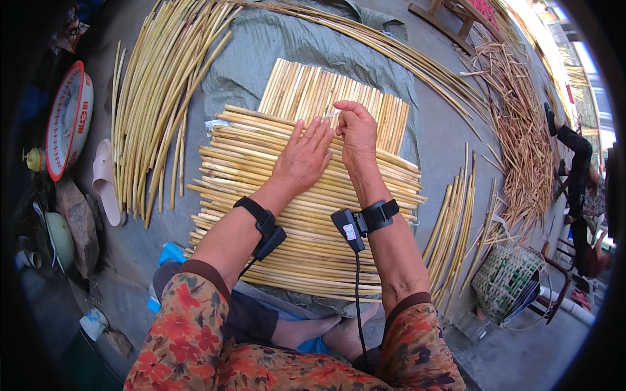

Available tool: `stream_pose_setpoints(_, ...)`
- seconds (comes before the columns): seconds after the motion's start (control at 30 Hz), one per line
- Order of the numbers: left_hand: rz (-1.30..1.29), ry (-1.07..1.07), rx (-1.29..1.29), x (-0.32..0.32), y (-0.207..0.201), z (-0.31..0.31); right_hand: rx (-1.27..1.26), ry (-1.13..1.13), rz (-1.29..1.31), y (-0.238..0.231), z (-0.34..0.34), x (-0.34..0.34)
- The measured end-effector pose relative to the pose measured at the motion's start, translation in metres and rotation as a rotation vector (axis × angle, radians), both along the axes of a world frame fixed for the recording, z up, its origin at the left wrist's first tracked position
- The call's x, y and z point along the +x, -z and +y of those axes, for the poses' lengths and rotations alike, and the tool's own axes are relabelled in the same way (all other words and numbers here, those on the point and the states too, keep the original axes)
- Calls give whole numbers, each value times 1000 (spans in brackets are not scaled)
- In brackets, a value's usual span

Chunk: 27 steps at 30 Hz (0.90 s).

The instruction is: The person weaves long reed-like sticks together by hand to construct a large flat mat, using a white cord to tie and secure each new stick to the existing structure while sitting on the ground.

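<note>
A mat of pale yellow reed-like stalks [293, 228], laid side by side from left to right, covers the ground before me. Beyond it, stalks turned the other way form a block [293, 85] with a straight far edge. My left hand [305, 153] lies flat on the upper part of the mat, fingers stretched forward. Close beside it, my right hand [357, 133] is closed above the line where the two layers meet, its index finger bent toward the left. A thin white strand, perhaps string, shows by its fingertips; the grip itself is hidden.
A grey-green sheet [241, 52] lies under the mat. Long loose stalks [163, 91] are heaped at the left, near a slipper [104, 179] and a red-rimmed basin [85, 117]. Shorter stalks [450, 221], brown straw [515, 124] and a woven basket [505, 280] are at the right. Another person sits far right.
</note>
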<state>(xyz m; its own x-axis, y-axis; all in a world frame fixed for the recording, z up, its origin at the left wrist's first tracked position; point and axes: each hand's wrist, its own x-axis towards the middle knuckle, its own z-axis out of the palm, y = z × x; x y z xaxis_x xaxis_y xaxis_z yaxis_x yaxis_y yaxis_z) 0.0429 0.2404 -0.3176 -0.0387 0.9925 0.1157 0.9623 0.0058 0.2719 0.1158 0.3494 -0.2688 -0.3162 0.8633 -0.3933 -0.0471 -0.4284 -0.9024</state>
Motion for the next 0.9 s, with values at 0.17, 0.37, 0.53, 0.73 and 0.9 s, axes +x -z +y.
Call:
stream_pose_setpoints(0.17,-19,-7,45,2,4,-1,29,8,14,1,-6,5)
stream_pose_setpoints(0.37,-46,-6,43,1,2,0,129,-56,-61,11,2,18)
stream_pose_setpoints(0.53,-41,3,90,0,2,-1,989,-301,-858,20,-39,69)
stream_pose_setpoints(0.73,-32,-5,97,1,8,-2,1217,-472,-1098,51,-78,86)
stream_pose_setpoints(0.9,-316,3,-65,-17,-15,-7,1143,-499,-1135,47,-73,82)
